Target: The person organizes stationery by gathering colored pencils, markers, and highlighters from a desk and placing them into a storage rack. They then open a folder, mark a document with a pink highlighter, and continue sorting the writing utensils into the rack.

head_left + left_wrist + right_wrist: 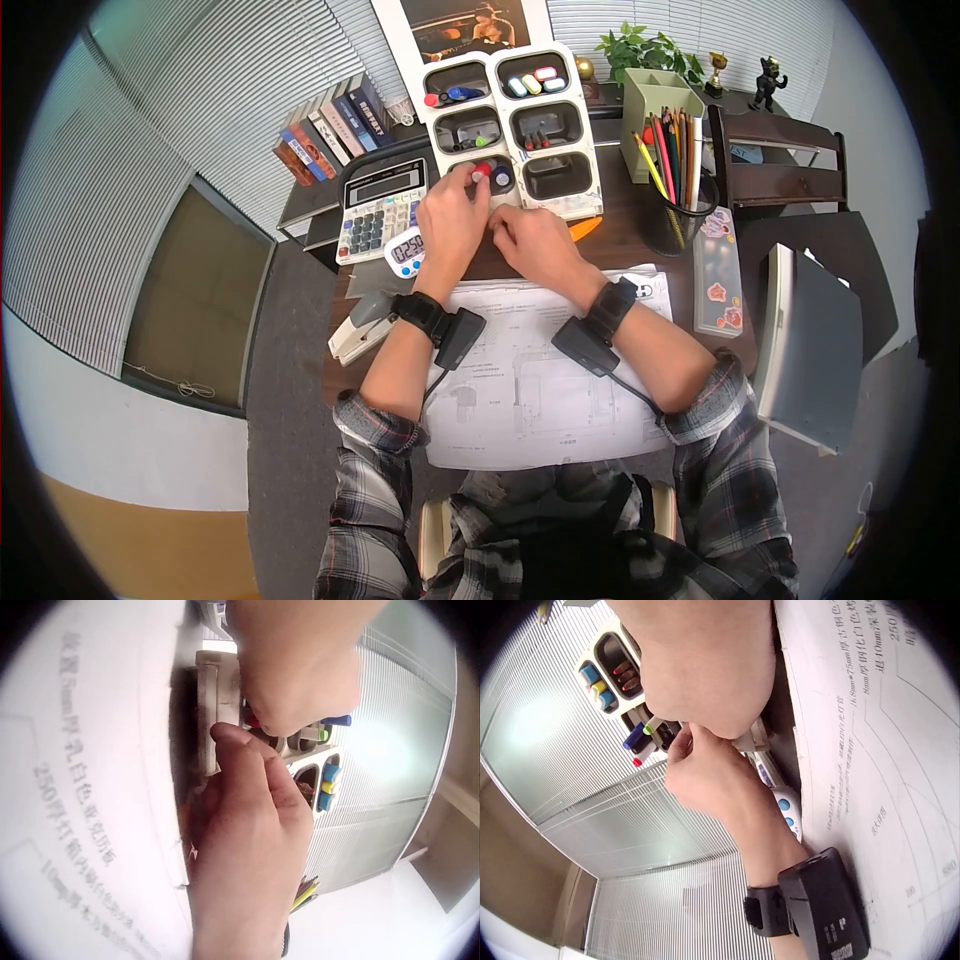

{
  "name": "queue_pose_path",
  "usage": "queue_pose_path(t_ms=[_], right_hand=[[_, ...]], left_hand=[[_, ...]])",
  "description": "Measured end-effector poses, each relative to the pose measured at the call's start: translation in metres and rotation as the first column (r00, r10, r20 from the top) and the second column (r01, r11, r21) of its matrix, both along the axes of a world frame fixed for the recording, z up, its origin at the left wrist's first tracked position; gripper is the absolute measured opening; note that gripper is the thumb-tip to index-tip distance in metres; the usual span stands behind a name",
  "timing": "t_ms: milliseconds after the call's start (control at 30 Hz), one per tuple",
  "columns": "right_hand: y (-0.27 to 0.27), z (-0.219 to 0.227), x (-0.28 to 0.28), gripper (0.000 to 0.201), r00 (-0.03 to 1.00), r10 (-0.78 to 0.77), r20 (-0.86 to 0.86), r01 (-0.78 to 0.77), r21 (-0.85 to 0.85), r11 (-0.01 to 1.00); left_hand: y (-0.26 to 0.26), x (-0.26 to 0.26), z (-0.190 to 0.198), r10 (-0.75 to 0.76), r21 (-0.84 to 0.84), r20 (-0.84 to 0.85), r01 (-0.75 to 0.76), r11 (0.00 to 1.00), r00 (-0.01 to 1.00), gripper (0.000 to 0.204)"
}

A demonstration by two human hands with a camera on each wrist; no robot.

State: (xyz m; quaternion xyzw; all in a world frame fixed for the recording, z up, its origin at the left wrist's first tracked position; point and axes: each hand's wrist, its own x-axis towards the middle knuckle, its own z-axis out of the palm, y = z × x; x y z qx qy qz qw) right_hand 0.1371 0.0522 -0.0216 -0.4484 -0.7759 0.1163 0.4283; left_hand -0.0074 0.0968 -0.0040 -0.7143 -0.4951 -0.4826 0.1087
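My left hand [455,220] reaches into the lower left compartment of a white desk organizer [580,208]. Its fingertips pinch a small red cylindrical item with a pale end [481,172]. Beside that item sits a dark blue round-ended piece [501,177]. My right hand [545,245] is at the organizer's front edge, its fingers curled in. From the left wrist view, the right thumb [232,735] overlaps the organizer's pale wall; whether the right hand holds anything, I cannot tell. In the right wrist view, the left hand [712,776] is partly behind the right hand [705,667].
Other compartments hold blue and red markers [460,93], colourful erasers [538,82] and dark red-tipped pieces [537,140]. A calculator [375,215], timer [405,254] and stapler [360,328] are left. Printed drawings [540,400] lie in front; a pencil cup [680,220] stands right.
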Motion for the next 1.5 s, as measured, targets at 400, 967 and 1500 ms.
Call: queue_pose_path(t_ms=[400,967,1500], right_hand=[[0.0,-0.001,0.0,0.013,1.0,-0.004,-0.001,0.004,0.015,1.0],[0.002,-0.002,-0.001,0.012,1.0,-0.004,0.0,0.004,0.021,1.0],[0.0,0.0,0.0,0.015,0.999,-0.003,0.049,0.003,-0.001,1.0]], left_hand=[[-0.002,0.003,0.001,-0.011,-0.077,-0.005,0.01,0.997,1.0,0.023],[0.001,0.001,-0.004,-0.017,-0.141,-0.081,0.005,0.99,0.997,0.019],[-0.002,0.001,0.013,-0.233,-0.46,-0.043,0.188,0.868,0.971,0.021]])
